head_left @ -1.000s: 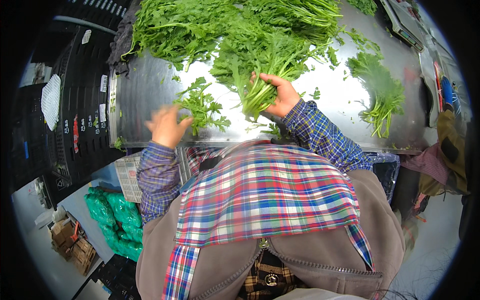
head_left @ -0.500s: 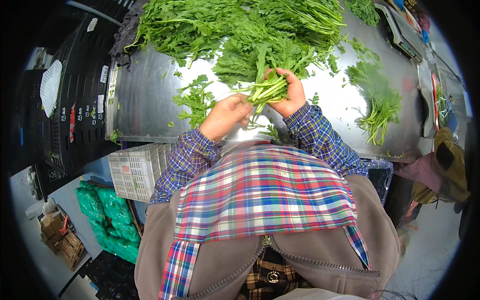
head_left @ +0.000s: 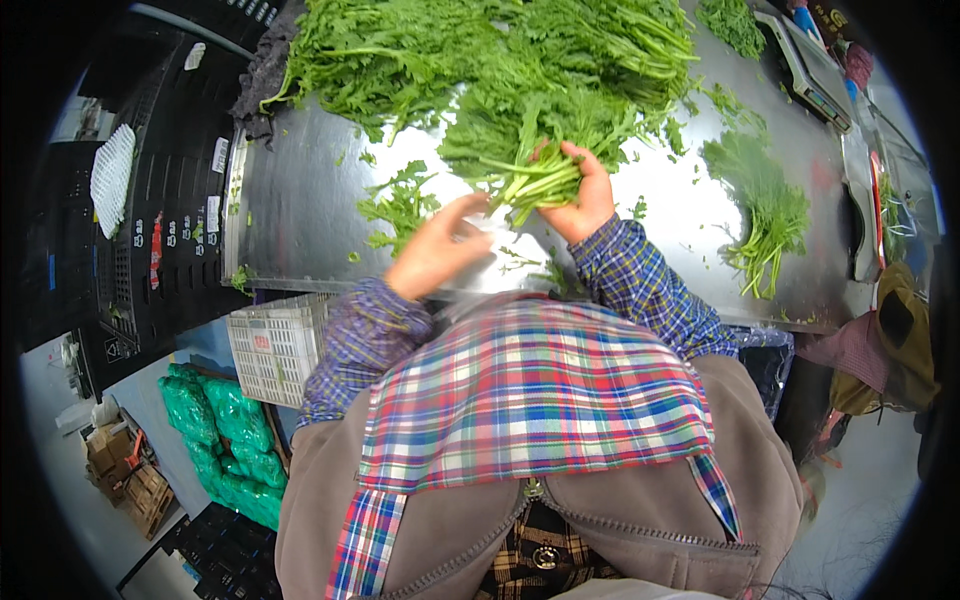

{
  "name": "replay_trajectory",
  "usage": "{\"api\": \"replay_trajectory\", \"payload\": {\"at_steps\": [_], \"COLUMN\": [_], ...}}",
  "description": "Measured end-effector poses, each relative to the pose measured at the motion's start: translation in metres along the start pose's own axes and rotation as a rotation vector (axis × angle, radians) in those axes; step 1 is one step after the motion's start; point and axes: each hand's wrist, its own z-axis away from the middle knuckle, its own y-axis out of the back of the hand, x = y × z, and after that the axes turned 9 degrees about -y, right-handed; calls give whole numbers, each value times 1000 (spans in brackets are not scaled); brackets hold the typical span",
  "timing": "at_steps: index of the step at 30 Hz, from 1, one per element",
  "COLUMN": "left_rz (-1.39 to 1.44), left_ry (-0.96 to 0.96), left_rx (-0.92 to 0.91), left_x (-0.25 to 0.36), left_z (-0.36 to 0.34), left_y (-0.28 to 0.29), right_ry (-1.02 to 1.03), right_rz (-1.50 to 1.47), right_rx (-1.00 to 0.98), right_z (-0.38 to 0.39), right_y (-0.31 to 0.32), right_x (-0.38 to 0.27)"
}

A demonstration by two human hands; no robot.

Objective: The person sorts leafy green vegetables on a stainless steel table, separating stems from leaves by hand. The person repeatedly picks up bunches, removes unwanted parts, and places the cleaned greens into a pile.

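A bunch of leafy greens (head_left: 535, 185) is gripped in my right hand (head_left: 590, 200), its pale cut stems pointing toward me and its leaves toward the pile. Just left of the stems is my left hand (head_left: 440, 250), slightly blurred, its thumb and fingers apart with nothing seen between them. Behind both hands spreads a large pile of leafy greens (head_left: 400, 55) on the metal table (head_left: 300, 200). Some loose sprigs (head_left: 400, 205) lie beyond my left hand. Off to the right rests a separate bunch of greens (head_left: 765, 215), stems toward the near edge.
A digital scale (head_left: 815, 80) stands at the back right. Black crates (head_left: 170, 170) are stacked left of the table. Below its near left edge is a white plastic crate (head_left: 275, 350), with green wrapped bundles (head_left: 220, 440) farther down. A dark cloth (head_left: 265, 85) lies at the back left.
My left hand has drawn away from the stems toward the left and nearer me, its fingers parting. My right hand keeps its hold on the bunch. The whole view has shifted slightly.
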Motion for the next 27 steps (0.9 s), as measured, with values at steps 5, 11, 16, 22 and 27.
{"api": "replay_trajectory", "payload": {"at_steps": [5,11,16,22,27], "left_rz": [818,670,488,-536,-41], "left_ry": [355,365,335,30,209], "left_rx": [-82,-192,-102,104,-136], "left_x": [12,28,51,32,5], "left_z": [-19,-9,16,30,7], "left_y": [-45,-4,35,84,16], "right_ry": [-90,-93,-31,20,33], "right_rz": [2,-29,11,-11,32], "right_rx": [-144,-259,-308,-180,-93], "right_z": [6,7,-1,3,-4], "right_y": [-3,2,8,1,-7], "right_x": [-4,-18,-18,-15,-2]}}
